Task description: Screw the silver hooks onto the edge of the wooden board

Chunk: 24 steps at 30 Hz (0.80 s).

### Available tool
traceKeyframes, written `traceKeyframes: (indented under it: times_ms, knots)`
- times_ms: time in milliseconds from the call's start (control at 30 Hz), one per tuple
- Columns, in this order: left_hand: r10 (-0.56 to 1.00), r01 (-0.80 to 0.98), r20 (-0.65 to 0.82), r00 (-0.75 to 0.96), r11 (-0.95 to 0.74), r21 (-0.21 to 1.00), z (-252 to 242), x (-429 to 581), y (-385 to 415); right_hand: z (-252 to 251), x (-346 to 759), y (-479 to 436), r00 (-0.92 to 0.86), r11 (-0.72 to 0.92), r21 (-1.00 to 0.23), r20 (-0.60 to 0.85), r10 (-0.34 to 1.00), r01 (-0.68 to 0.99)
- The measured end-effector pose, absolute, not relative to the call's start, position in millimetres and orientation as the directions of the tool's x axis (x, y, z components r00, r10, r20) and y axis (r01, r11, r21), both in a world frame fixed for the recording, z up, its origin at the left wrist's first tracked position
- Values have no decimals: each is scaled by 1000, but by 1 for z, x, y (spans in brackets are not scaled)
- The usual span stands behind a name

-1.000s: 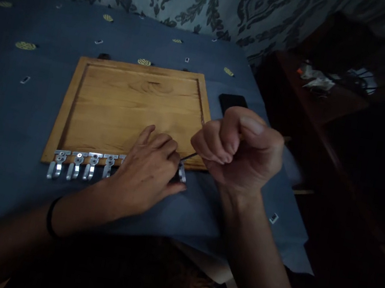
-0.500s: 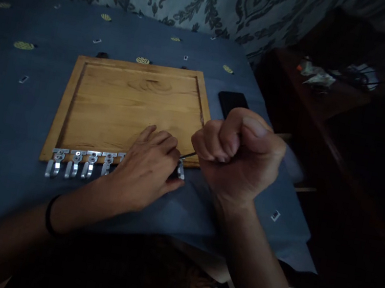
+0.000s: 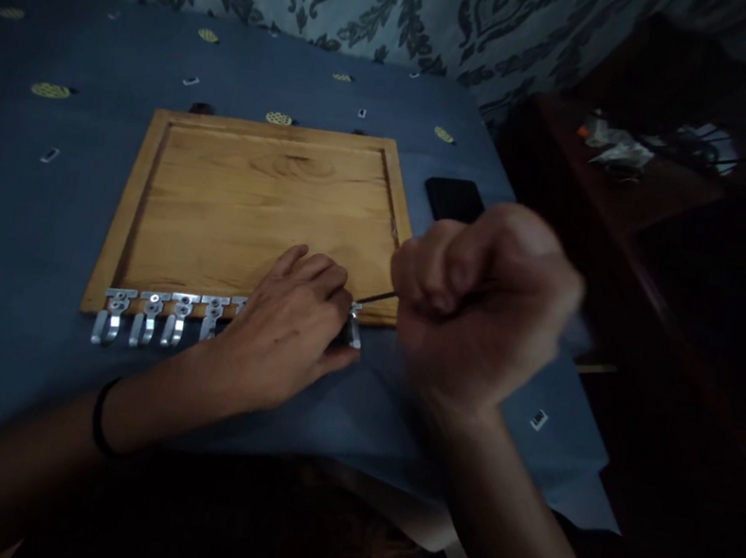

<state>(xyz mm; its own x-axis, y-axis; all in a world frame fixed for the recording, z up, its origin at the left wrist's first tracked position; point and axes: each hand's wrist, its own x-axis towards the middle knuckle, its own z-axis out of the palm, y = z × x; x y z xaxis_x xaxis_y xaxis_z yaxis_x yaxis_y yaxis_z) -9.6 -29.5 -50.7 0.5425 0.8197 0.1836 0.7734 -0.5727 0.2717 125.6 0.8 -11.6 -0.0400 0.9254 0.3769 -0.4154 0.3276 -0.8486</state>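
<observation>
A framed wooden board (image 3: 257, 201) lies flat on the table. Along its near edge runs a metal hook rail (image 3: 183, 308) with several silver double hooks. My left hand (image 3: 291, 332) grips the rail near its right end, its fingers bent on the board side and its thumb below by the end hook (image 3: 355, 326); the part under the palm is hidden. My right hand (image 3: 482, 313), blurred, is a fist round a screwdriver (image 3: 376, 298). Only the thin shaft shows, slanting down to the rail's right end; the fist hides the handle.
A black phone (image 3: 454, 199) lies right of the board. Blue patterned cloth (image 3: 62, 243) covers the table. Farther right, a dark wooden cabinet (image 3: 675, 202) carries a crumpled plastic bag (image 3: 623, 150) and cables.
My right fist has shifted right and turned, showing more of the screwdriver shaft. My left hand stays on the rail. The whole view has drifted slightly.
</observation>
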Motion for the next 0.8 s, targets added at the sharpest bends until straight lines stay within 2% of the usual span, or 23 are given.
traceKeyframes:
  times_ms: [167,300,433,800]
  knots:
    - [811,768,202,548,-584,262,-52,-10,-30,11,130,2,24,326,-878,339,940,-351]
    - [827,782,185,531,-562,270,-50,-9,-29,-1,129,5,-80,289,-863,351,933,-415]
    - [829,783,170,533,-559,273,-49,-8,-29,-19,133,6,-108,275,-840,363,926,-467]
    - [818,778,189,543,-575,253,-50,-8,-30,-20,140,6,-194,259,-870,365,911,-421]
